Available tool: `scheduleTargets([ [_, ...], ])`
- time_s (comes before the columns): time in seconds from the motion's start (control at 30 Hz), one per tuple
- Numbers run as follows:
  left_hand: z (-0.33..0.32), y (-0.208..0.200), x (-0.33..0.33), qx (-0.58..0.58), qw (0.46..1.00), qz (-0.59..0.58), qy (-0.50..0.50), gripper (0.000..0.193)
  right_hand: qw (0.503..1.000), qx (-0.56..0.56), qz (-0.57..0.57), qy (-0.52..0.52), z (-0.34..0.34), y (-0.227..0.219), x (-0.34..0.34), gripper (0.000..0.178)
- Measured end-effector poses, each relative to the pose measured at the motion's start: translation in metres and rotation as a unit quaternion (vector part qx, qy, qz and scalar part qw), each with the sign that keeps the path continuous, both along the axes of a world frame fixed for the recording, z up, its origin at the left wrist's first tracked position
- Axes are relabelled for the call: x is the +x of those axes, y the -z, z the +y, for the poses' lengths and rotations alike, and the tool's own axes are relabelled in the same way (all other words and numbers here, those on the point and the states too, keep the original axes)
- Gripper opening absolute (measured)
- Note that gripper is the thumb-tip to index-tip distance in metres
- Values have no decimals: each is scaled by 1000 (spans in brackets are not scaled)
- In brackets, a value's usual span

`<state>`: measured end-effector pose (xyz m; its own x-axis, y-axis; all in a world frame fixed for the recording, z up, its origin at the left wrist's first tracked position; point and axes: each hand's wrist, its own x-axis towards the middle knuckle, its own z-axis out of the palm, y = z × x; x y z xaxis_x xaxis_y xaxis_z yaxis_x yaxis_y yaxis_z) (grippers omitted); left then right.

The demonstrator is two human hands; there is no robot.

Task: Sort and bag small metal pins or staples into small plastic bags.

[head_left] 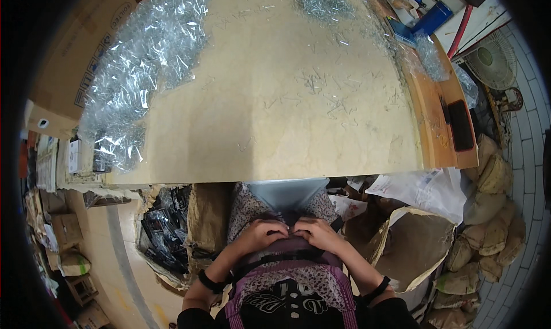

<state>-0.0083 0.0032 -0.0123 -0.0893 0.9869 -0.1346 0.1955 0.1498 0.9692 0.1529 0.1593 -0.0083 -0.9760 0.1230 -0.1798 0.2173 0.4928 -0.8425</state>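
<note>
My left hand (265, 235) and my right hand (317, 234) meet over my lap, just in front of my waist. The fingers of both are bent and pinched together at the fingertips. Whatever sits between them is too small and dark to make out. Just beyond the hands, a grey-blue tray or panel (287, 192) rests on my lap under the table edge. On the pale wooden table (224, 122) lie scattered small bent wire pieces (321, 85), with a denser heap of them (324, 5) at the far side. A large pile of shiny clear plastic packets (155, 53) covers the table's left.
Left of my legs stands an open sack (166, 231) of dark packaged items. An open, worn brown sack (416, 246) is at my right, beside a white plastic bag (425, 191). Full sacks (488, 226) line the right, near a fan (491, 59). A large carton (74, 48) stands far left.
</note>
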Motion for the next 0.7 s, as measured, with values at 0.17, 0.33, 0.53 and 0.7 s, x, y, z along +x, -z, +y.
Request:
scheduleTargets([
  [0.17,1,-42,-17,-25,995,-52,78,30,997,-41,54,48,8,-27,1,11],
  [0.33,15,-80,-29,-69,973,-212,-60,63,981,-124,99,115,14,-77,-22,8],
  [0.53,27,-86,-35,-52,959,-251,-120,28,957,-68,239,152,29,-107,-51,19],
  [0.7,34,-91,-47,16,971,-207,-117,24,973,-150,152,85,44,-130,-85,29],
])
